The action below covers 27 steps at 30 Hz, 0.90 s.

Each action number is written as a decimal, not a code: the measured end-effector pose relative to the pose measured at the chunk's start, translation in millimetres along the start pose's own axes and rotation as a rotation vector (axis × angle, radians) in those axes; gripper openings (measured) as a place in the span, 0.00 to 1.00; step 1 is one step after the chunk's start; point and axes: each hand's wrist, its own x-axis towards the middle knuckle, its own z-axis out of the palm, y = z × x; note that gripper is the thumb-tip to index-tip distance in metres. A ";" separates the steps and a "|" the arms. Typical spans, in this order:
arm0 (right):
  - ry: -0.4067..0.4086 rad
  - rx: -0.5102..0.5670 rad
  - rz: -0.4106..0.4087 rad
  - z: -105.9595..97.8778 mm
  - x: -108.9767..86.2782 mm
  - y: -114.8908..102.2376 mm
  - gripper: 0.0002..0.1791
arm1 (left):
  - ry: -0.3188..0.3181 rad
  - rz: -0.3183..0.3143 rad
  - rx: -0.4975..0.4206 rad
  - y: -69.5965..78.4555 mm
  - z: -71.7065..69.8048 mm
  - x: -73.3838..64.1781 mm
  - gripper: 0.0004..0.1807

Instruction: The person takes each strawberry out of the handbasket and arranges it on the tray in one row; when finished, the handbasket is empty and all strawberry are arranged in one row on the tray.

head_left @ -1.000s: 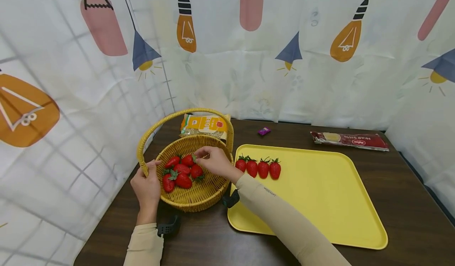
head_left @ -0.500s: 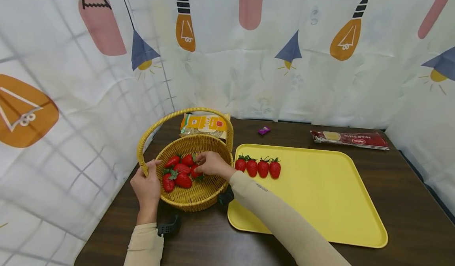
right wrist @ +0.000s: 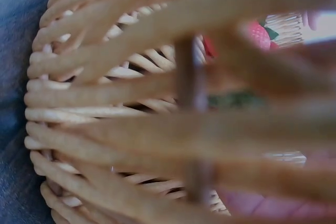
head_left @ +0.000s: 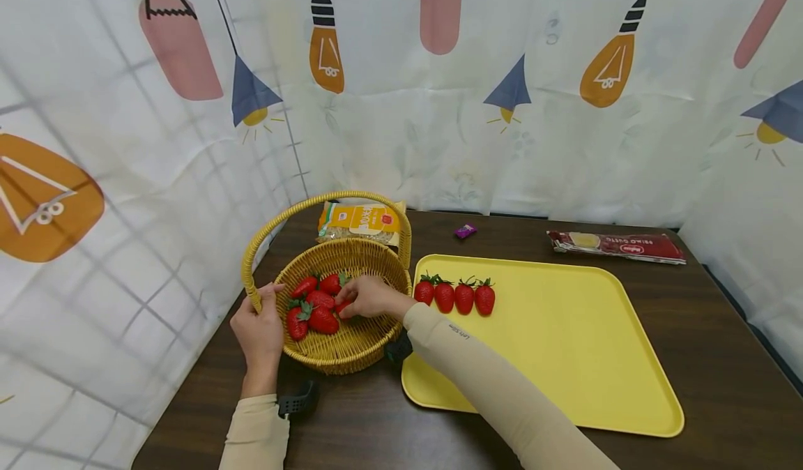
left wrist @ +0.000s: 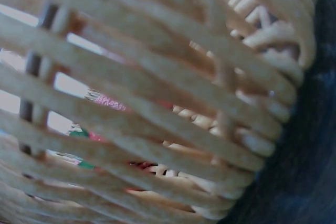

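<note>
Yellow tray (head_left: pixel 564 351) flanked by a basket (head_left: pixel 370 339) of strawberries (head_left: pixel 323 320).
The tray's row of four (head_left: pixel 464 298) is shown only in the head view; through the weave (right wrist: pixel 100 95), red is glimpsed by both wrist cameras. The basket's rim (head_left: pixel 341 365) is gripped by the left hand (head_left: pixel 258 330); inside, a strawberry (head_left: pixel 341 307) is pinched by the right hand (head_left: pixel 371 296).

The dark table (head_left: pixel 408 438) carries a basket (head_left: pixel 339 365), yellow tray (head_left: pixel 564 337), orange packet (head_left: pixel 364 222), red packet (head_left: pixel 627 245) and purple wrapper (head_left: pixel 465 231) (a tiny thing).
</note>
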 end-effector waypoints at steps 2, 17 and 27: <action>-0.020 -0.003 -0.018 0.4 -0.6 -0.2 0.10 | 0.000 0.002 0.000 -0.8 0.3 0.0 0.27; -0.165 0.050 -0.060 -1.6 -4.8 -1.9 0.20 | -0.004 0.001 0.003 0.3 0.2 0.1 0.26; -0.190 0.186 -0.096 -2.8 -7.3 0.3 0.20 | -0.009 -0.001 -0.002 0.0 0.2 0.2 0.26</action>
